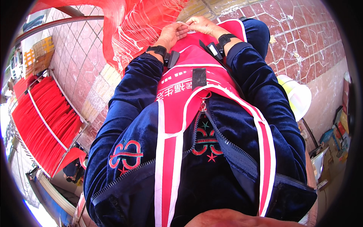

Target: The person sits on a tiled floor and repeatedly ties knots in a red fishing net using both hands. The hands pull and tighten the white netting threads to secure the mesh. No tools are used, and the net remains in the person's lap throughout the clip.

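My left hand (173,34) and my right hand (203,26) meet at the top middle, above my lap. Their thumbs and fingertips are pinched together around a thin pale strand, seemingly thread; its ends are hidden by the fingers. Just left of them hangs a sheer red cloth (145,26) with a long white and red fringe (126,41). Beneath both hands, a red apron (200,56) with white edging and white lettering covers my front and lap. Black bands with small devices circle both wrists, over dark blue velvet sleeves.
A metal rack (62,94) hung with many red cloths stands at the left. A curved metal bar (56,24) crosses the upper left, near a yellow carton (39,55). Red paving tiles (306,34) spread ahead. A white and yellow-green round object (297,96) sits by my right elbow.
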Demonstrator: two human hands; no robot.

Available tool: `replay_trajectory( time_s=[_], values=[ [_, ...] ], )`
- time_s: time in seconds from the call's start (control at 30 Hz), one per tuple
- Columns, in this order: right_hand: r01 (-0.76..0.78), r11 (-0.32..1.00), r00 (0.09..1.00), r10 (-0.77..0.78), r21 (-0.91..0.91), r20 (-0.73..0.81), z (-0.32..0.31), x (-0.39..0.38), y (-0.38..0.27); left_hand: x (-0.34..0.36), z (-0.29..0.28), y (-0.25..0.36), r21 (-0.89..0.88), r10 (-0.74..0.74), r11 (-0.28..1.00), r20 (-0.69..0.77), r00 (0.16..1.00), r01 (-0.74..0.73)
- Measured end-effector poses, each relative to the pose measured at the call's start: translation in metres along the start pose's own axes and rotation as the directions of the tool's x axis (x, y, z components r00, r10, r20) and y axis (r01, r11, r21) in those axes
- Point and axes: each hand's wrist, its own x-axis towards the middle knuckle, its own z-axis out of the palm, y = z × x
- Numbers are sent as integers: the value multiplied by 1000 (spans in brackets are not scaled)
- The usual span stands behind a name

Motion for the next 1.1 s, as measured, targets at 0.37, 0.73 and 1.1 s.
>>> replay_trajectory(
  time_s=[0.37,0.73,1.1],
  values=[
    [-201,975,979,199,89,41,-11,-8,9,11,1,-15,135,-251,954,-135,959,269],
    [34,976,998,-45,-216,-44,-15,-12,6,13,11,-20,2,-209,978,-46,977,209],
    [-154,965,988,148,211,44,-18,-22,2,17,12,-17,14,-93,996,6,996,93]
  ],
)
